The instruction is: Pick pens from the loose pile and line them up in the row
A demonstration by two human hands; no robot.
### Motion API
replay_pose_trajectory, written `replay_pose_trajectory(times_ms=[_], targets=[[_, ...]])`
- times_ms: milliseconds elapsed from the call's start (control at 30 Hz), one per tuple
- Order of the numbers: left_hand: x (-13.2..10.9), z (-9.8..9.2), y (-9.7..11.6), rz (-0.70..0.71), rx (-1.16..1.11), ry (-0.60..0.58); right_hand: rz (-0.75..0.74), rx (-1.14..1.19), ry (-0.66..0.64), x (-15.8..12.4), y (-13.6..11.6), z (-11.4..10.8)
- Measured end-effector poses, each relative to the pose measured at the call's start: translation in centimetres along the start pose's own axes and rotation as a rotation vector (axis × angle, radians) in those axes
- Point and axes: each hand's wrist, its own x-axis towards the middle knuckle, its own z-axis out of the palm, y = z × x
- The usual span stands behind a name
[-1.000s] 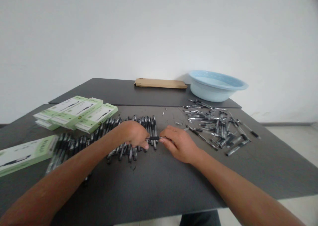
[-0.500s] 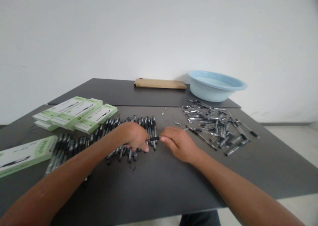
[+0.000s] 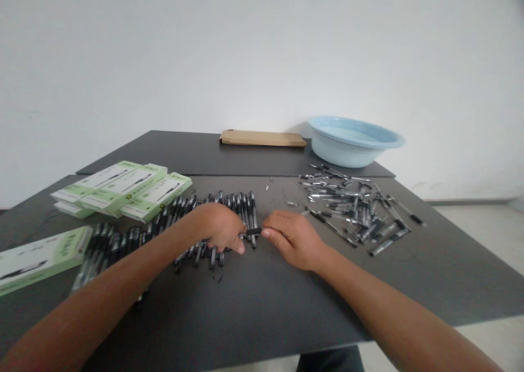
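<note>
1. I'm watching the held pen (image 3: 254,231) now: its dark grip is showing between the two hands, its ends disappearing into them.
2. The left hand (image 3: 223,229) is closing round the pen's left end, most fingers hiding from me; the right hand (image 3: 291,240) is pinching the right end, thumb foremost.
3. Here's what I'm worrying about: with so little pen showing, an uneven pull or twist could be sending it, or a loose part, out of those fingers.
4. Just beyond and left of the held pen, laid-out pens (image 3: 252,204) are sitting close under the left hand; a dropping wrist could be knocking them askew.
5. Right of the held pen, loose pens (image 3: 362,214) are lying in a jumble, well clear of the left hand.
6. Farther left of it, green-and-white boxes (image 3: 158,198) are resting; far beyond, a cardboard piece (image 3: 262,138) is lying, with a blue basin (image 3: 354,153) standing to its right.
</note>
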Motion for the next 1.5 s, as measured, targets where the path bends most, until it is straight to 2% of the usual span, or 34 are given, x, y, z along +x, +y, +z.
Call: replay_pose_trajectory(times_ms=[367, 633, 800, 1000, 1167, 1233, 1333, 1500], targets=[[-0.8, -0.4, 0.3, 0.019, 0.014, -0.027, -0.020, 0.091, 0.030, -0.1, 0.2, 0.4], [-0.8, -0.3, 0.7, -0.031, 0.007, -0.033, -0.027, 0.024, 0.024, 0.0, 0.1, 0.0], [-1.0, -0.4, 0.3, 0.031, 0.016, -0.010, -0.034, 0.064, 0.035, -0.1, 0.4, 0.0], [-1.2, -0.6, -0.1, 0.055, 0.034, 0.005, -0.069, 0.087, -0.040, -0.2, 0.8, 0.0], [-1.7, -1.1, -1.2, 0.029, 0.075, 0.077, -0.007, 0.024, -0.049, -0.2, 0.9, 0.2], [-2.0, -1.3, -1.6, 0.019, 0.084, 0.128, 0.045, 0.010, -0.029, -0.2, 1.0, 0.2], [-2.3, -1.5, -1.8, -0.014, 0.092, 0.124, 0.148, -0.011, 0.040, -0.1, 1.7, -0.1], [-2.1, -1.4, -1.3, -0.045, 0.134, 0.098, 0.349, -0.059, 0.298, -0.1, 4.9, -2.2]])
